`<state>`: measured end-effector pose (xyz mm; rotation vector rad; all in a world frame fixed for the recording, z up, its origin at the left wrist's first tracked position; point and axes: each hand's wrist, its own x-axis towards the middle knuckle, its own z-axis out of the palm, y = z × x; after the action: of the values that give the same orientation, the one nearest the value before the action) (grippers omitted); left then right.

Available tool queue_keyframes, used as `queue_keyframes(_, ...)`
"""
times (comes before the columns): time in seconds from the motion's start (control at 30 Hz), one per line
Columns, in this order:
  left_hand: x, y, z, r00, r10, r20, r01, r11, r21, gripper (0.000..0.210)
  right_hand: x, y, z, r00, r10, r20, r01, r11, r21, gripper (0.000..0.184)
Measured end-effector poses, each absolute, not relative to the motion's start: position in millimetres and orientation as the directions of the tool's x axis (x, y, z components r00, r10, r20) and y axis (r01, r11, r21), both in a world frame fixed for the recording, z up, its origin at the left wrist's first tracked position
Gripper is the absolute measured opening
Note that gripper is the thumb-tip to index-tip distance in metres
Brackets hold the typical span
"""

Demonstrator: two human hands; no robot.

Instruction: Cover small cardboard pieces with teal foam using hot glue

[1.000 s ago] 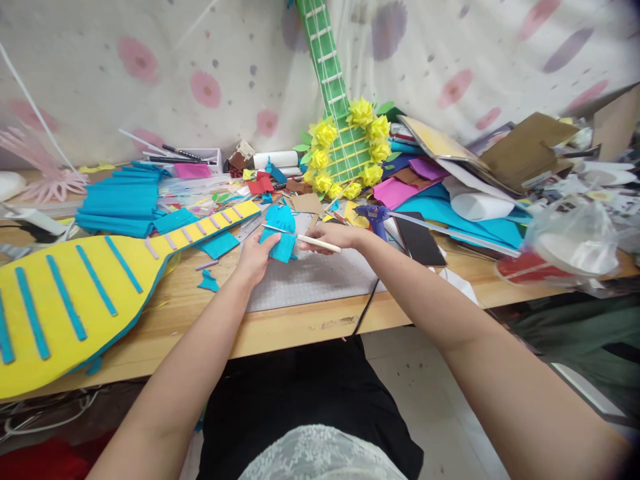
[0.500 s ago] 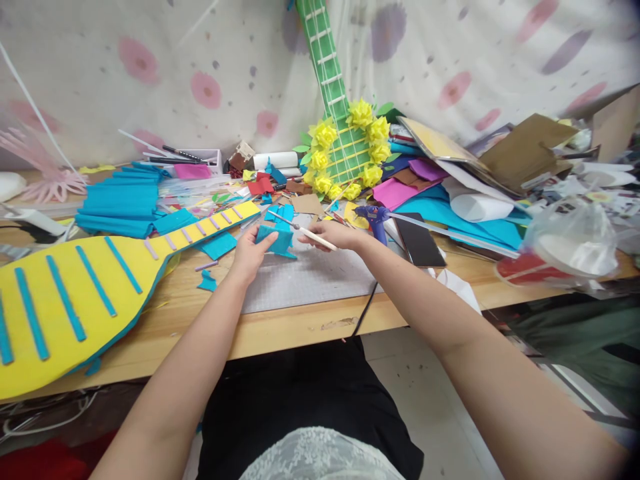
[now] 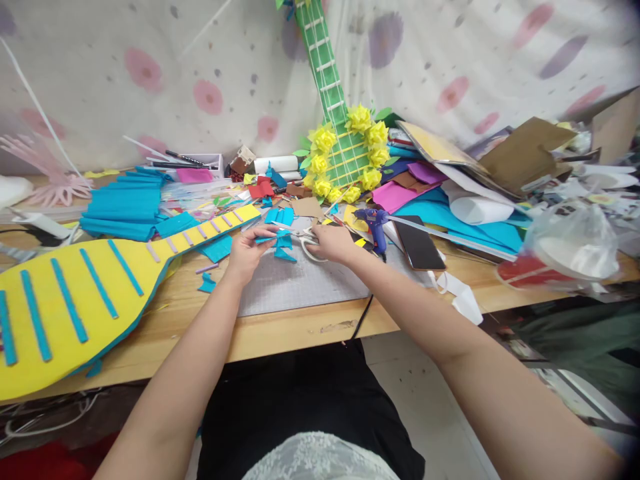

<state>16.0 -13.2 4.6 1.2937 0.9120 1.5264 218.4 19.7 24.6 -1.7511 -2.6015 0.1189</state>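
My right hand (image 3: 333, 242) is closed round the white handles of a pair of scissors (image 3: 309, 248), whose blades point left. Pinched in my left hand (image 3: 249, 253) is a small piece of blue paper (image 3: 266, 239), seen nearly edge-on beside the blade tips. Whether the blades touch it I cannot tell. Under both hands lies a grey cutting mat (image 3: 300, 290), with a blue scrap (image 3: 285, 255) on it. To the left lies a yellow guitar-like cutout (image 3: 95, 273) with blue strips on its body and lilac strips along its neck.
Behind the mat a green paper guitar (image 3: 340, 133) ringed with yellow flowers leans on the curtain. A purple glue gun (image 3: 376, 230) and a black phone (image 3: 419, 243) are at the right. Pleated blue paper (image 3: 123, 203) lies left. A plastic-bagged tub (image 3: 560, 247) stands far right.
The scissors have turned from slanting across to pointing left at the paper. My left hand has tilted the blue piece from facing me to nearly edge-on.
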Motion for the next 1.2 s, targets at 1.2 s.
queue_keyframes(1.2, 10, -9, 10, 0.066, 0.972, -0.226, -0.495, 0.229, 0.838, 0.027, 193, 23, 22, -0.556, 0.605, 0.57, 0.521, 0.788, -0.327, 0.015)
